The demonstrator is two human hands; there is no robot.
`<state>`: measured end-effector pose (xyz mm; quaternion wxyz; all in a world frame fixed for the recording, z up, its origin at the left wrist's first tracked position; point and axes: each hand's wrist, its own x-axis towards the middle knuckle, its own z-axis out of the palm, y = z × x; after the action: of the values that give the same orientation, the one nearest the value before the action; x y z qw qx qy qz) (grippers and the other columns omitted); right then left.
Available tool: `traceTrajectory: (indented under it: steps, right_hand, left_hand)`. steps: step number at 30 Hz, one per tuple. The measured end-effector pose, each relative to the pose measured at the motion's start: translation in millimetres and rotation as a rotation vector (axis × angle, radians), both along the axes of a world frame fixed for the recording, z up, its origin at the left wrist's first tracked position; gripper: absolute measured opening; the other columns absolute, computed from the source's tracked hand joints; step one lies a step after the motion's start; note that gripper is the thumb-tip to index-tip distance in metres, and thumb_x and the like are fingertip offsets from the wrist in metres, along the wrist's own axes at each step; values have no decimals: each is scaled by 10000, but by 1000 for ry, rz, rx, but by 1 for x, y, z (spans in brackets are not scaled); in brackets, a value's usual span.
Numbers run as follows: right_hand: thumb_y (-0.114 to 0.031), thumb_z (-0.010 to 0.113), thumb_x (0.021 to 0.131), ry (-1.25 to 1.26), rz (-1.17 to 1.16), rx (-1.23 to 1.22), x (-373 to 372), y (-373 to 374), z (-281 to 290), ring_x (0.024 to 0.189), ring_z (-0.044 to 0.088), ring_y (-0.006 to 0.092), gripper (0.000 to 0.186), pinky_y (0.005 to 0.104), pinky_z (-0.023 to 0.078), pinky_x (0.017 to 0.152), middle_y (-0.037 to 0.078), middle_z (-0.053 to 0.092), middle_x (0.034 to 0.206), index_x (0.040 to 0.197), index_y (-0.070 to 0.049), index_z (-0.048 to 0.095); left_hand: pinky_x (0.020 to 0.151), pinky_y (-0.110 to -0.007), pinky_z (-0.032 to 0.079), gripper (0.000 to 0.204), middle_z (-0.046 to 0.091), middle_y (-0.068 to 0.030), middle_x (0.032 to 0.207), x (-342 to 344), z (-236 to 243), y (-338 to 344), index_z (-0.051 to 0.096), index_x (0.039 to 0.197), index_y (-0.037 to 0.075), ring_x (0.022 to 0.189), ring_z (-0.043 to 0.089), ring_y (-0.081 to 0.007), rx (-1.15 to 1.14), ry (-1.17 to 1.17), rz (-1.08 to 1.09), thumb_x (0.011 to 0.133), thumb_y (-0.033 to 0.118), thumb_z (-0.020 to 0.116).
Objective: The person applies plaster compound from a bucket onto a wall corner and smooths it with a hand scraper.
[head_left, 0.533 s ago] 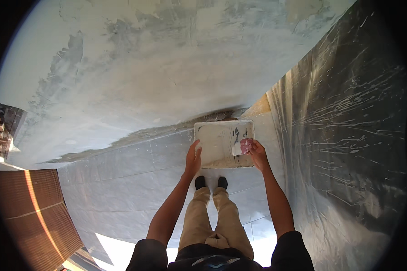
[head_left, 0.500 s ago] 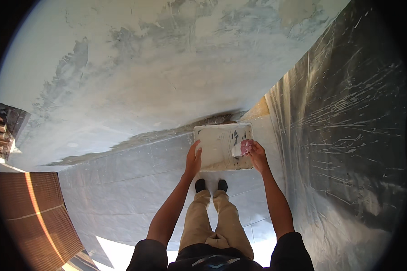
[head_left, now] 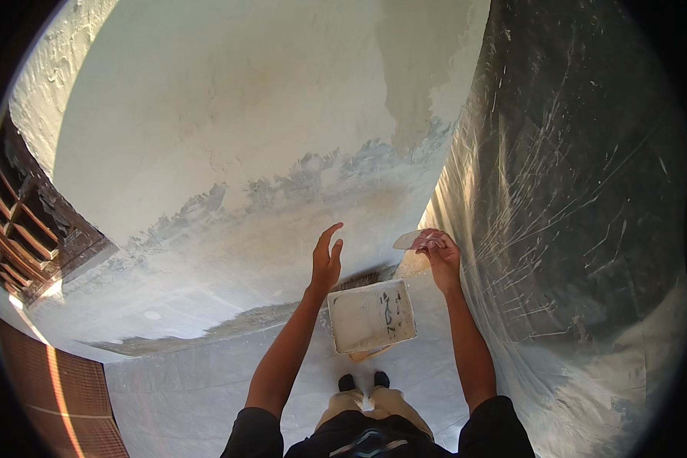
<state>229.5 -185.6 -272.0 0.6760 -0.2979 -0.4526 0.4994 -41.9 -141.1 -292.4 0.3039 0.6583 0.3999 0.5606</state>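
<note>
My right hand [head_left: 443, 262] is raised above the right side of the tray and grips a wide putty scraper [head_left: 411, 240]. The scraper's pale, rounded blade points left, and its reddish part lies under my fingers. Left of it my left hand [head_left: 326, 256] hangs in the air, open, thumb and fingers apart with nothing between them. Below and between both hands lies a white rectangular tray [head_left: 351, 313], smeared with pale putty and dark streaks. Ahead, a wall [head_left: 229, 99] carries a smooth pale coat above and rough grey patches lower down.
Plastic sheeting [head_left: 557, 198] spattered with white hangs on the right. Grey sheeting [head_left: 214, 389] covers the floor around my feet. A brown wooden lattice frame [head_left: 30, 229] and a woven brown blind [head_left: 57, 382] are at the left. Something tan [head_left: 370, 353] shows beneath the tray.
My right hand has lifted the scraper up out of the tray, and its blade is turned flatter. My left hand has come up off the tray's left side. The view has tilted toward the wall.
</note>
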Motion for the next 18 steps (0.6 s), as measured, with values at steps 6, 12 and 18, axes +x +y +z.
traceTrajectory:
  steps: [6, 12, 18]
  right_hand:
    - [-6, 576, 952, -143, -194, 271, 13, 24, 69, 973, 622, 157, 159, 293, 496, 838, 121, 651, 1131, 1107, 25, 594]
    - [11, 586, 947, -124, -246, 311, 18, 49, 123, 967, 602, 116, 124, 263, 480, 860, 61, 654, 1047, 1071, 16, 593]
    - [65, 625, 900, -377, -434, 573, 52, 95, 163, 973, 627, 129, 128, 276, 487, 898, 87, 671, 1047, 1026, 48, 619]
  left_hand:
    - [1099, -373, 327, 362, 564, -158, 1329, 4, 101, 25, 533, 1302, 9, 1281, 493, -291, 192, 38, 11, 954, 99, 487]
    - [1102, -382, 327, 380, 544, -148, 1344, 11, 174, 50, 514, 1319, 10, 1282, 485, -288, 462, 83, 100, 948, 85, 479]
    - [1083, -398, 358, 375, 535, -154, 1339, 34, 247, 80, 516, 1306, 14, 1286, 472, -306, 667, 104, 175, 939, 89, 489]
